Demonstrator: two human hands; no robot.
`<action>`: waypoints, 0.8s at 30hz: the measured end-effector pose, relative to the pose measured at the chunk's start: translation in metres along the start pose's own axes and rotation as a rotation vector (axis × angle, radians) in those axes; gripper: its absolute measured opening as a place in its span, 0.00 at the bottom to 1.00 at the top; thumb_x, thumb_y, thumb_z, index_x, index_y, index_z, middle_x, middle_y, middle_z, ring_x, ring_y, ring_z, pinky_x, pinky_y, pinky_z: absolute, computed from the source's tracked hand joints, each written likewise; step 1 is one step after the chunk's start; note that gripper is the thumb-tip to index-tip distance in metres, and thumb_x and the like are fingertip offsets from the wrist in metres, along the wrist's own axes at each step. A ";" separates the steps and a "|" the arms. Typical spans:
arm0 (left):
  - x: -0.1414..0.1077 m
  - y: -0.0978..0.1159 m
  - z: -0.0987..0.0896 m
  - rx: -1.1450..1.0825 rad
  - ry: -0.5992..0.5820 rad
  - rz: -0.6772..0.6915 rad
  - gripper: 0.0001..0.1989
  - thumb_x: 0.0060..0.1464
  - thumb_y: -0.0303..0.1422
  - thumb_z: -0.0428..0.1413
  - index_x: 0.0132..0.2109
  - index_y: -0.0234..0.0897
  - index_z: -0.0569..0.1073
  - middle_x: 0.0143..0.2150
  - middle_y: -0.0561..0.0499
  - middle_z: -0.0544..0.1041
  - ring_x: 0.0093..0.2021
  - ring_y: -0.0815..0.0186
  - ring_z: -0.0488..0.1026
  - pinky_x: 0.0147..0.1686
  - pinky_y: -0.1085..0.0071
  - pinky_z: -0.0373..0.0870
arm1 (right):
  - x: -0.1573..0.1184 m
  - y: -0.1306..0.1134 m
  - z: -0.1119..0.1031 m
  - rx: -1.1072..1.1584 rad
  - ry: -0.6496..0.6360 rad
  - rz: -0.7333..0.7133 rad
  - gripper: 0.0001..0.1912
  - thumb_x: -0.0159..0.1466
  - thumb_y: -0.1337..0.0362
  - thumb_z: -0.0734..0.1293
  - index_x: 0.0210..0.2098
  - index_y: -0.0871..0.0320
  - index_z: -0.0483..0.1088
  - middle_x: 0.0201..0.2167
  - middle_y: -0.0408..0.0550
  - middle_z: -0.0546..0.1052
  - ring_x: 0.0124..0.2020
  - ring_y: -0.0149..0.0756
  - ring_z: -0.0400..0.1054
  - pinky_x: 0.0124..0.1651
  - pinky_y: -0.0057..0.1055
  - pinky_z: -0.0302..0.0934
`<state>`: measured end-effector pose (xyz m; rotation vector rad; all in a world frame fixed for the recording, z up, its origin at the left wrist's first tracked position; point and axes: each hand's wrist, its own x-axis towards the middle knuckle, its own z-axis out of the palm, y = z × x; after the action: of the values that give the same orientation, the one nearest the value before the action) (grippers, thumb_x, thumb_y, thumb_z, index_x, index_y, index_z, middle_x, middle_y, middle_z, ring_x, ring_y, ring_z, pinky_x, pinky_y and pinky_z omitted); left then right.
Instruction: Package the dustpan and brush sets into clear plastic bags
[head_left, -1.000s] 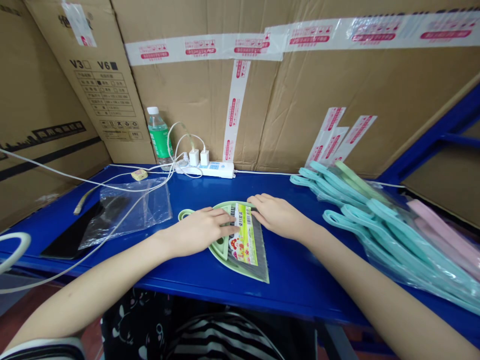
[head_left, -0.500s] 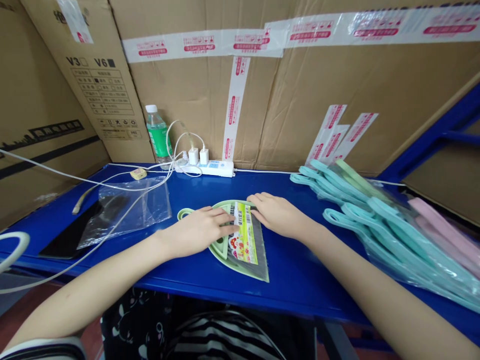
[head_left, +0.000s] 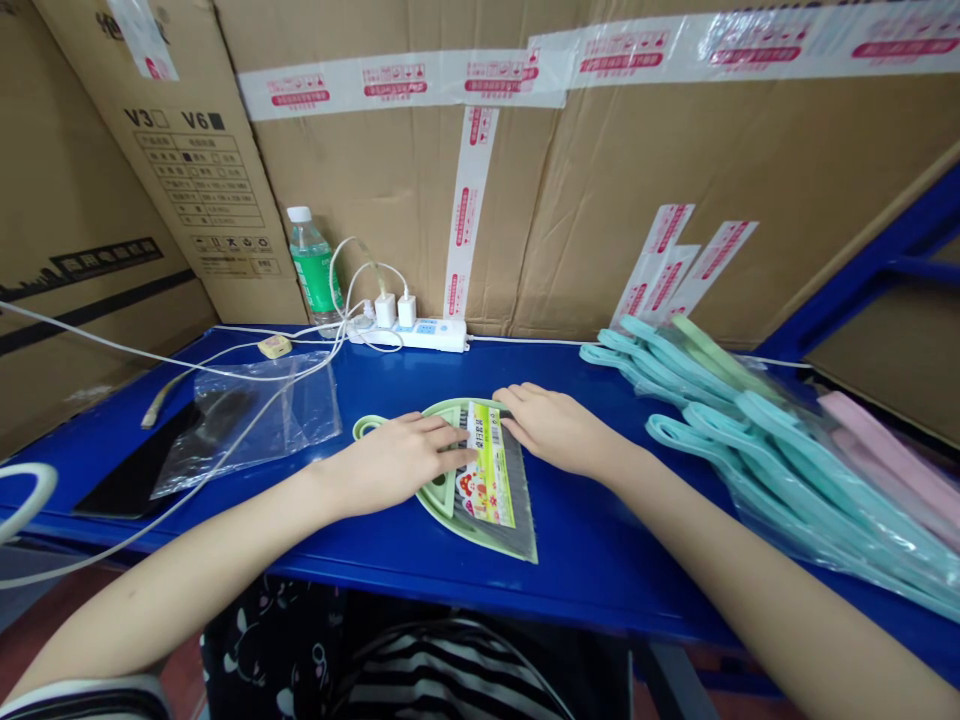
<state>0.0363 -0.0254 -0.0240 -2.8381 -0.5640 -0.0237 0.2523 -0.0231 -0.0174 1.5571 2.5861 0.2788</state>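
A light green dustpan (head_left: pixel 442 519) lies on the blue table with a matching green brush piece (head_left: pixel 450 495) inside it. Grey bristles and a colourful printed card (head_left: pixel 491 480) show on top. My left hand (head_left: pixel 401 460) rests over the dustpan's left part, fingers spread, fingertips touching the card's left edge. At the upper right corner of the dustpan my right hand (head_left: pixel 551 425) has its fingers curled round the edge, thumb near the card's top. Its fingertips are partly hidden.
Turquoise, green and pink bagged pieces (head_left: pixel 787 470) lie at the right. At the left are a clear plastic bag (head_left: pixel 300 410), a black flat object (head_left: pixel 124 480) and white cables. A bottle (head_left: pixel 315 270) and power strip (head_left: pixel 439 335) stand behind, before cardboard (head_left: pixel 390 200).
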 end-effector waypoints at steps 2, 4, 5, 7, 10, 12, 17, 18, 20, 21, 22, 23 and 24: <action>0.000 0.000 0.000 -0.001 0.000 -0.002 0.18 0.62 0.23 0.49 0.57 0.39 0.69 0.57 0.47 0.73 0.56 0.61 0.69 0.52 0.65 0.65 | -0.001 0.000 0.000 -0.008 0.010 -0.004 0.09 0.67 0.70 0.58 0.45 0.62 0.67 0.42 0.55 0.77 0.45 0.43 0.70 0.42 0.33 0.63; 0.000 0.000 0.000 -0.001 -0.002 -0.004 0.18 0.62 0.23 0.49 0.57 0.39 0.69 0.57 0.47 0.73 0.56 0.62 0.69 0.52 0.66 0.65 | -0.001 0.000 0.000 -0.017 0.026 -0.010 0.08 0.67 0.70 0.59 0.44 0.61 0.68 0.41 0.55 0.77 0.44 0.42 0.70 0.42 0.33 0.63; 0.000 0.000 0.000 0.000 -0.004 -0.004 0.19 0.62 0.23 0.49 0.57 0.39 0.69 0.57 0.47 0.73 0.56 0.62 0.69 0.52 0.66 0.65 | -0.001 0.000 0.001 -0.020 0.031 -0.012 0.08 0.67 0.70 0.59 0.44 0.61 0.68 0.40 0.54 0.77 0.44 0.42 0.70 0.41 0.33 0.63; 0.000 0.000 -0.001 0.003 -0.009 -0.004 0.19 0.62 0.23 0.49 0.57 0.40 0.68 0.57 0.48 0.73 0.56 0.62 0.69 0.52 0.66 0.65 | -0.001 0.000 0.001 -0.020 0.034 -0.014 0.08 0.67 0.70 0.59 0.43 0.61 0.68 0.40 0.54 0.77 0.44 0.42 0.70 0.41 0.33 0.63; 0.000 0.000 -0.001 0.003 -0.012 -0.004 0.18 0.62 0.23 0.49 0.57 0.40 0.69 0.57 0.47 0.73 0.56 0.61 0.69 0.52 0.66 0.65 | 0.000 0.000 0.001 -0.017 0.027 -0.013 0.09 0.67 0.70 0.59 0.44 0.62 0.68 0.41 0.55 0.77 0.45 0.43 0.70 0.42 0.34 0.63; 0.000 0.000 0.000 0.000 -0.009 -0.007 0.18 0.62 0.23 0.48 0.57 0.40 0.69 0.57 0.47 0.73 0.57 0.62 0.69 0.52 0.66 0.65 | 0.000 -0.001 0.001 -0.017 0.023 -0.014 0.09 0.67 0.70 0.59 0.44 0.62 0.68 0.42 0.55 0.77 0.45 0.43 0.70 0.43 0.34 0.63; 0.000 0.000 0.000 -0.001 -0.021 -0.016 0.19 0.62 0.23 0.47 0.58 0.41 0.68 0.57 0.48 0.73 0.58 0.63 0.68 0.54 0.66 0.63 | 0.000 0.000 0.001 -0.010 0.020 -0.011 0.09 0.67 0.70 0.58 0.44 0.62 0.68 0.42 0.55 0.77 0.45 0.43 0.70 0.42 0.34 0.63; 0.000 0.000 0.000 0.000 -0.021 -0.015 0.19 0.62 0.23 0.47 0.58 0.41 0.68 0.57 0.47 0.73 0.58 0.63 0.68 0.54 0.66 0.64 | 0.000 0.000 0.001 -0.007 0.019 -0.012 0.09 0.67 0.70 0.58 0.45 0.62 0.68 0.42 0.56 0.77 0.45 0.44 0.70 0.42 0.34 0.63; 0.000 0.000 0.000 0.001 -0.019 -0.014 0.19 0.62 0.23 0.47 0.58 0.41 0.68 0.57 0.47 0.73 0.57 0.62 0.68 0.53 0.66 0.64 | -0.001 0.000 0.002 0.000 0.017 -0.011 0.09 0.67 0.70 0.58 0.45 0.63 0.68 0.43 0.56 0.76 0.46 0.44 0.70 0.43 0.34 0.63; 0.000 0.000 0.000 0.001 -0.018 -0.014 0.19 0.62 0.23 0.47 0.58 0.41 0.68 0.57 0.47 0.73 0.57 0.62 0.68 0.53 0.66 0.64 | -0.001 0.000 0.002 0.002 0.018 -0.011 0.09 0.67 0.70 0.58 0.45 0.63 0.68 0.43 0.56 0.76 0.46 0.44 0.70 0.43 0.34 0.63; 0.000 0.000 0.000 0.001 -0.019 -0.013 0.19 0.62 0.23 0.47 0.58 0.41 0.68 0.57 0.47 0.73 0.57 0.62 0.68 0.53 0.66 0.64 | -0.001 0.000 0.002 0.004 0.020 -0.010 0.09 0.67 0.70 0.58 0.45 0.63 0.68 0.43 0.56 0.76 0.45 0.44 0.70 0.42 0.34 0.63; 0.000 0.000 0.000 0.000 -0.020 -0.013 0.19 0.62 0.23 0.47 0.58 0.41 0.68 0.57 0.47 0.73 0.57 0.62 0.68 0.53 0.66 0.64 | -0.001 0.000 0.002 0.004 0.023 -0.010 0.09 0.67 0.70 0.58 0.45 0.63 0.68 0.42 0.56 0.76 0.45 0.44 0.70 0.42 0.34 0.63; 0.000 0.000 0.000 -0.002 -0.021 -0.015 0.19 0.62 0.23 0.47 0.58 0.41 0.68 0.57 0.47 0.73 0.57 0.62 0.68 0.53 0.66 0.64 | -0.001 0.000 0.002 0.003 0.025 -0.009 0.09 0.67 0.70 0.58 0.45 0.62 0.68 0.42 0.56 0.77 0.45 0.44 0.70 0.42 0.34 0.63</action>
<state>0.0360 -0.0255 -0.0235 -2.8389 -0.5903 0.0034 0.2528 -0.0238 -0.0191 1.5519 2.6127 0.2953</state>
